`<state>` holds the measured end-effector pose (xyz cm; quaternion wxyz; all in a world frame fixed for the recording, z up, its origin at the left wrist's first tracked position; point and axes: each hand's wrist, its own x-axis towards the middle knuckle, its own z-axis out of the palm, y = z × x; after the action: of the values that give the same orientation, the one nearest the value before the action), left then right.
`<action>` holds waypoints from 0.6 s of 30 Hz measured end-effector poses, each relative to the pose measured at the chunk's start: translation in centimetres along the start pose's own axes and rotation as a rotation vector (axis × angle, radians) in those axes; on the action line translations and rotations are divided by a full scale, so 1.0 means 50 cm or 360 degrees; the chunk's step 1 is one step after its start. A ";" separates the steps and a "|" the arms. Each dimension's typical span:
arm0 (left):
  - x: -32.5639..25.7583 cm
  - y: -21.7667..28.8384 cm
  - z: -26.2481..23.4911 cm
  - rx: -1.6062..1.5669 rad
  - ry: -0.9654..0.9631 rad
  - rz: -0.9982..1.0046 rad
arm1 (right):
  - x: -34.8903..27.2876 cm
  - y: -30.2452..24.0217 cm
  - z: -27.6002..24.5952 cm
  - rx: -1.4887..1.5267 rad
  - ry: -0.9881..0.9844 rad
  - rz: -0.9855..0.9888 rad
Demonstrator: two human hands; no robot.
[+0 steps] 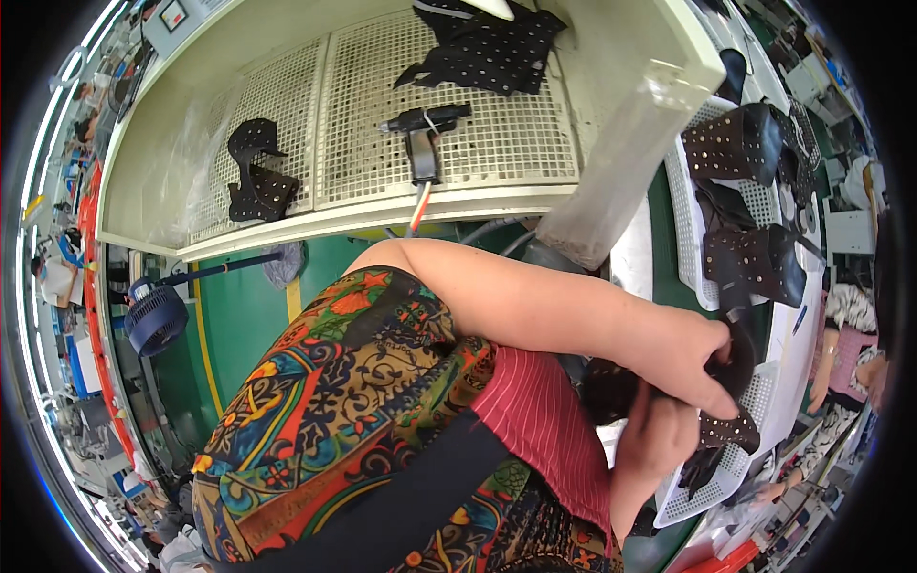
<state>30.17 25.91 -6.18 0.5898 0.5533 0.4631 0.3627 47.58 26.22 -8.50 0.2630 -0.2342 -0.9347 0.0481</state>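
Note:
My left arm reaches across to the right. My left hand is closed on a black studded boot upper, its thumb and fingers pressed against the dark material. Just below it, my right hand has curled fingers close to the same dark material; what they hold is hidden. More black material hangs at the left of my hands. Under the upper stands a white perforated basket.
Another white basket holds black studded boot uppers. In the pale mesh-bottomed booth lie a spray gun, a black studded piece and larger studded pieces. A blue fan stands at left. People work at far right.

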 end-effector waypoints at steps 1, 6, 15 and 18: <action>-0.019 -0.005 -0.006 0.0068 -0.0012 0.0017 | 0.017 -0.029 0.011 0.0132 -0.0091 -0.0014; -0.147 -0.039 -0.057 0.0170 0.0185 0.0199 | 0.065 -0.163 0.066 0.0015 -0.0248 -0.0236; -0.481 -0.118 -0.238 0.0062 0.0589 0.0753 | 0.204 -0.431 0.129 0.0585 -0.0555 -0.0810; -0.600 -0.125 -0.290 0.0112 0.0647 0.0891 | 0.195 -0.428 0.139 0.0678 0.0475 -0.0654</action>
<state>6.64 1.50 -7.38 0.3437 0.5953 0.4137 0.5970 27.83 12.02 -5.33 0.4443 0.0149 -0.8825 0.1537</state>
